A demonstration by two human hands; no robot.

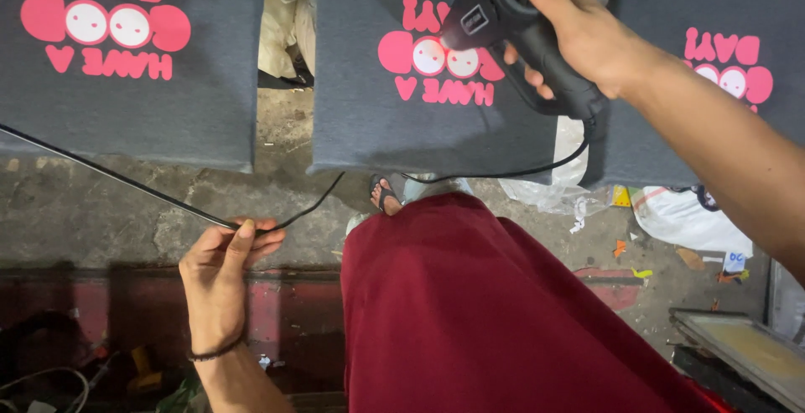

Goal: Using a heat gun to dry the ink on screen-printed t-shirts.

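Right hand (579,36), upper right of the frame, grips a black plastic heat gun (511,19) over grey printed fabric (394,128); left hand (220,270), lower left, pinches its thin black cord (126,180).

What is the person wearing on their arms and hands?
Both arms are bare, with no sleeves and no gloves. The left hand has a thin black band around its wrist. The right hand wears nothing that shows, no ring or watch.

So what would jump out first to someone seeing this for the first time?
Probably the black heat gun gripped in the right hand, aimed at the pink print on the middle grey shirt. Lower left, the left hand pinches its black cord clear of the boards.
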